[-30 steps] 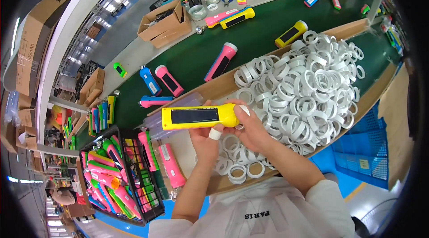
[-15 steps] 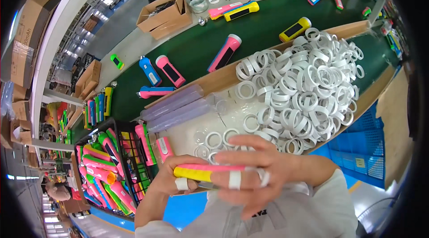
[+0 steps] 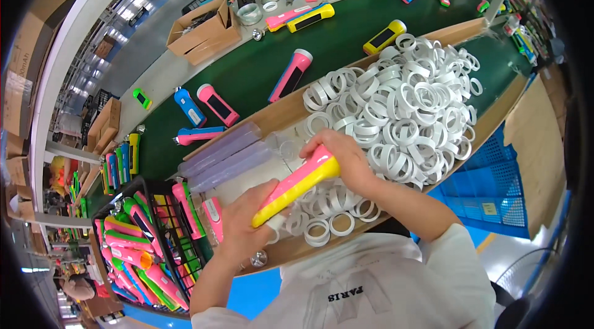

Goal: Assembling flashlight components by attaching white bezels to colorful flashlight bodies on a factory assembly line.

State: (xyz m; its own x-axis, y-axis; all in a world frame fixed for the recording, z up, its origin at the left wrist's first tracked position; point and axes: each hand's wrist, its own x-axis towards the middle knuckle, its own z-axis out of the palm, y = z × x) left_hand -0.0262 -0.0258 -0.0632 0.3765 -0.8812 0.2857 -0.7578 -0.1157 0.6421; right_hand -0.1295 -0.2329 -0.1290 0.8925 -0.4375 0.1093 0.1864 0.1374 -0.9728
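Note:
A pink and yellow flashlight (image 3: 296,188) slants up to the right in front of me, its wider end farther away. My left hand (image 3: 242,221) is closed around its narrow, nearer end. At the wide end, my right hand (image 3: 343,159) curls over the rim; its fingertips are partly hidden, so I cannot tell whether a ring sits there. White wrapping (image 3: 276,222) shows by my left fingers. Just beyond and below the flashlight lie loose white rings (image 3: 318,232). A small silver reflector-like piece (image 3: 258,258) is near my left wrist.
A large heap of white rings (image 3: 408,106) fills the cardboard tray (image 3: 461,187). Clear plastic tubes (image 3: 226,159) lie at its left. A black crate (image 3: 179,236) of colored flashlights stands left. Across the green belt (image 3: 247,75) lie more flashlights (image 3: 218,105) and an open carton (image 3: 204,31).
The flashlight has swung from level to a slant, its right end raised away from me. My right hand has moved from its near side to that end. The whole view has shifted slightly.

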